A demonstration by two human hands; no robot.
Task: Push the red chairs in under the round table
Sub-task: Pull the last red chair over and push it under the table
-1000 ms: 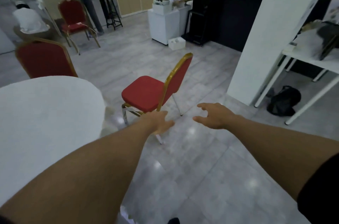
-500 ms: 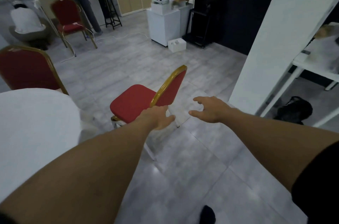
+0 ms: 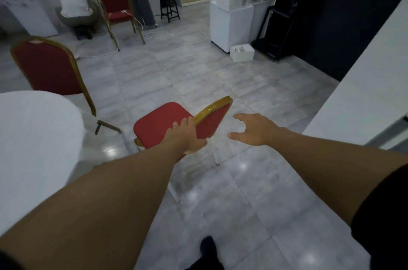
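Observation:
A red chair with a gold frame [image 3: 159, 125] stands on the tiled floor, apart from the round table under its white cloth [image 3: 33, 148] at the left. My left hand [image 3: 187, 135] grips the near side of the chair's backrest. My right hand [image 3: 254, 129] hovers open just right of the backrest, not touching it. A second red chair [image 3: 47, 68] stands at the table's far edge, its back toward me. A third red chair [image 3: 114, 2] is far off at the back left.
A white pillar [image 3: 362, 97] rises at the right. A white cabinet [image 3: 230, 20] and a small white box [image 3: 241, 52] stand at the back. A person crouches and another stands at the back left. A cable lies across the far floor. My foot [image 3: 206, 247] shows below.
My left hand has reached forward and closed on the chair's backrest. My right hand has drawn nearer to the backrest. I have stepped closer to the chair, and the view has tipped down.

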